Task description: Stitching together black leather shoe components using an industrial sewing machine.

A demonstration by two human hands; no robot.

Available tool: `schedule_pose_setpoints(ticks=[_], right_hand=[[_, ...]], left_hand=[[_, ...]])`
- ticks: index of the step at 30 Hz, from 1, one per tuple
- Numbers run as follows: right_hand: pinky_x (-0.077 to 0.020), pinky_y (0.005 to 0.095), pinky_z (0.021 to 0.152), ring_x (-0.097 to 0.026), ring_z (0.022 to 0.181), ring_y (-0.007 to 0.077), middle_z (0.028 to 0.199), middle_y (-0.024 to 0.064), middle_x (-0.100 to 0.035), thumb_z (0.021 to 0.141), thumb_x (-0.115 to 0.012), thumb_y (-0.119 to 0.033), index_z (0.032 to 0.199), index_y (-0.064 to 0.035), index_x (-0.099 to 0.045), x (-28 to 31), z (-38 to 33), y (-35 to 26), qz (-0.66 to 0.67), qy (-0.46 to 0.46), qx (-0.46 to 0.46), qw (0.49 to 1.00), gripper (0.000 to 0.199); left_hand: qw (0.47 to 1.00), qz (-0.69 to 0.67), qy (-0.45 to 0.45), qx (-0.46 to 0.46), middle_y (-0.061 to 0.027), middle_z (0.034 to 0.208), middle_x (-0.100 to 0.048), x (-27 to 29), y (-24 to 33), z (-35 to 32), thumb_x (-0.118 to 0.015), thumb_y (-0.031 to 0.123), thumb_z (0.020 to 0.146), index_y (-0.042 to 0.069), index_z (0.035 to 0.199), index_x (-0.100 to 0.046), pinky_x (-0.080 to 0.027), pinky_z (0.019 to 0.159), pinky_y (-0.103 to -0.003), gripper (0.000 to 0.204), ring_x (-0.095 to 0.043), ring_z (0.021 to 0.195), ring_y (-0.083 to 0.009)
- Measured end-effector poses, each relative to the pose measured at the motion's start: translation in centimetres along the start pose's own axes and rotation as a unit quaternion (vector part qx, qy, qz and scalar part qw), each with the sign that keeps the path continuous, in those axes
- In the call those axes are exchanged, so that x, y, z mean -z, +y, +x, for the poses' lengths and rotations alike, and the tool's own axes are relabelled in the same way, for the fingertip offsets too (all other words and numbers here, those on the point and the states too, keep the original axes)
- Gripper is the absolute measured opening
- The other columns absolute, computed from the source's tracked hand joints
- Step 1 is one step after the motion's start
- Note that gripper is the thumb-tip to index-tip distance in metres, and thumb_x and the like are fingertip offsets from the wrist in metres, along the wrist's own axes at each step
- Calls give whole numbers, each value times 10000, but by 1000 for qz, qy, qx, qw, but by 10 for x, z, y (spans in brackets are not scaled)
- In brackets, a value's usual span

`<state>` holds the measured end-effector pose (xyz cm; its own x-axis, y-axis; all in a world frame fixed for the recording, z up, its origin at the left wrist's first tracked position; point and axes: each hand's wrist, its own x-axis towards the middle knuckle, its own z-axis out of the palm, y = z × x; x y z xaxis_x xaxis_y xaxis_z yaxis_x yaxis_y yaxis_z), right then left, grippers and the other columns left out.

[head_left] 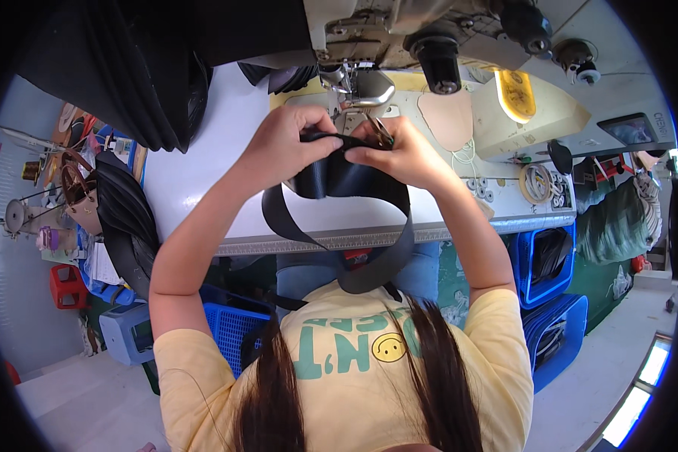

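Observation:
Both my hands work just in front of the sewing machine's (365, 90) presser foot and needle area. My left hand (290, 143) is closed, pinching the edge of a black leather-like strip (354, 181) between thumb and fingers. My right hand (403, 154) grips the same strip close beside it. A small pair of metal thread snips (379, 134) also sits in the right hand, pointing toward the machine. From my hands the strip hangs in a wide loop over the table's front edge toward my lap. The strip's gripped edge is partly hidden by my fingers.
Large stacked black pieces (139, 68) rise at the far left of the white table (196, 188). A beige cutout (446, 120), several bobbins (481, 188) and a tape roll (535, 183) lie at right. Blue baskets (557, 331) stand at lower right; another (230, 331) is at left.

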<state>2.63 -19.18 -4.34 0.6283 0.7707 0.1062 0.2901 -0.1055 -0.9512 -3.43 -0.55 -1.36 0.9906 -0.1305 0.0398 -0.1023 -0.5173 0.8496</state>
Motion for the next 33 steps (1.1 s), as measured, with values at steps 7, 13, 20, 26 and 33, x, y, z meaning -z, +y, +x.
schedule_pose_setpoints(ticks=[7, 13, 20, 26, 33], right_hand=[[-358, 211, 573, -436, 605, 54, 628, -39, -496, 704, -690, -191, 726, -45, -558, 33, -14, -12, 21, 169, -137, 976, 198], [-386, 224, 577, -477, 612, 77, 670, -5, -537, 668, -719, -220, 742, -38, -570, 42, -4, -10, 29, 193, -117, 974, 247], [-340, 218, 512, -439, 550, 60, 588, -19, -526, 711, -661, -221, 738, -17, -610, 43, 0, -14, -47, 218, -83, 971, 212], [-315, 220, 493, -406, 536, 55, 568, -34, -491, 702, -662, -223, 705, -23, -592, 45, 0, -17, -72, 215, -68, 972, 212], [-417, 245, 653, -529, 678, 120, 730, 51, -579, 614, -744, -354, 838, -8, -582, 50, 1, -18, -65, 196, -134, 969, 443]], left_hand=[[993, -71, 13, 91, -39, 808, -600, 21, 11, 37, -675, 163, 684, 14, 877, -605, -397, 725, -251, 253, -532, 753, -130], [977, -117, -16, 176, -41, 915, -607, 24, 8, 48, -700, 188, 677, 49, 937, -618, -351, 826, -264, 306, -509, 876, -136], [973, -119, -11, 196, -31, 931, -608, 23, 12, 48, -694, 183, 686, 68, 933, -626, -322, 867, -283, 281, -493, 920, -142], [977, -112, -26, 179, -30, 915, -606, 24, 8, 49, -691, 175, 687, 68, 927, -629, -324, 863, -281, 269, -492, 907, -139], [979, -123, -11, 164, -25, 903, -605, 22, 8, 46, -673, 147, 696, 68, 929, -628, -325, 859, -268, 250, -493, 895, -132]])
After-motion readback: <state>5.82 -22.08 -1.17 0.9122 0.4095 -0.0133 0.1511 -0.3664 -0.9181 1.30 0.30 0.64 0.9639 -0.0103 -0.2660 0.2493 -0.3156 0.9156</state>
